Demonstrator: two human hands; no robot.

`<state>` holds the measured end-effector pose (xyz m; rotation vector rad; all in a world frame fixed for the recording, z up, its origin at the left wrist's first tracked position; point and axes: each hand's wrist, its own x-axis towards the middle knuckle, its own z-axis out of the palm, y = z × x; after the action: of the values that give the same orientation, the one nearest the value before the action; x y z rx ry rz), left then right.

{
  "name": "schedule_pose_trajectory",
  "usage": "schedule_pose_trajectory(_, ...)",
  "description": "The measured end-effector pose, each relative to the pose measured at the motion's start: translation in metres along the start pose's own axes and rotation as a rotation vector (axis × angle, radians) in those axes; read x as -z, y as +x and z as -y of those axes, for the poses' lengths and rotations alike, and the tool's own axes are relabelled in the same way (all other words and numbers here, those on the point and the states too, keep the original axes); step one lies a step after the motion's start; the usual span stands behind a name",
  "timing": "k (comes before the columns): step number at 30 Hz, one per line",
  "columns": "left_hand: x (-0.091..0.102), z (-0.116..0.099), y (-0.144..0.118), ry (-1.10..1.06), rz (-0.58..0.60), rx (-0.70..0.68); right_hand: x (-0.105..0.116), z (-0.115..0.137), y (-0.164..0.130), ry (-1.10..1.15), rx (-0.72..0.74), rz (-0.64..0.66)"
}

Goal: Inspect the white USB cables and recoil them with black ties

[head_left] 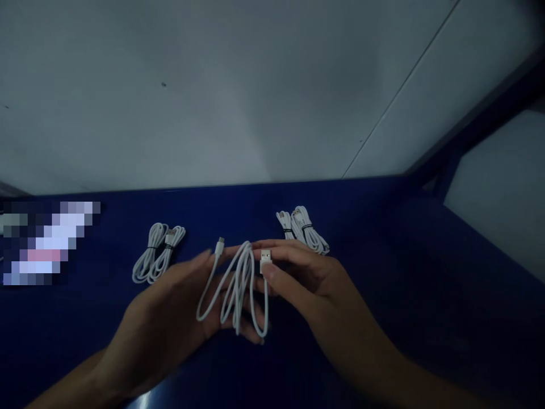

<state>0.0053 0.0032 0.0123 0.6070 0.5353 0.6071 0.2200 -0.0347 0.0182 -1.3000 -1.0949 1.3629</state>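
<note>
A white USB cable (243,287) hangs in loose loops between my hands, with no tie visible on it. My left hand (179,307) is turned palm up and supports the loops across its fingers. The small metal plug (219,247) at one end sticks up near my left thumb. My right hand (315,278) pinches the larger USB-A plug (265,260) between thumb and fingers. Its fingers reach behind the top of the loops.
On the blue table (221,210), a pair of tied white cables (158,253) lies behind my left hand. More tied cables (304,230) lie behind my right hand. A pixelated patch covers something at the far left. A pale wall (213,102) rises behind the table.
</note>
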Motion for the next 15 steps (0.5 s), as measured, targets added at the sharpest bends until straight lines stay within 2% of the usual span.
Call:
schedule_pose_trajectory(5, -0.0003, 0.0018, 0.0011, 0.164, 0.043, 0.059, 0.0015, -0.0026, -0.0003, -0.013, -0.024, -0.007)
schedule_pose_trajectory(10, -0.0034, 0.0026, -0.0001, 0.288, 0.034, 0.108, 0.0033, -0.0063, 0.0020, -0.065, 0.067, 0.005)
schedule_pose_trajectory(15, -0.0022, 0.0080, -0.0004, 0.211, 0.002, 0.128, 0.0007, -0.0065, 0.0007, -0.095, 0.106, 0.037)
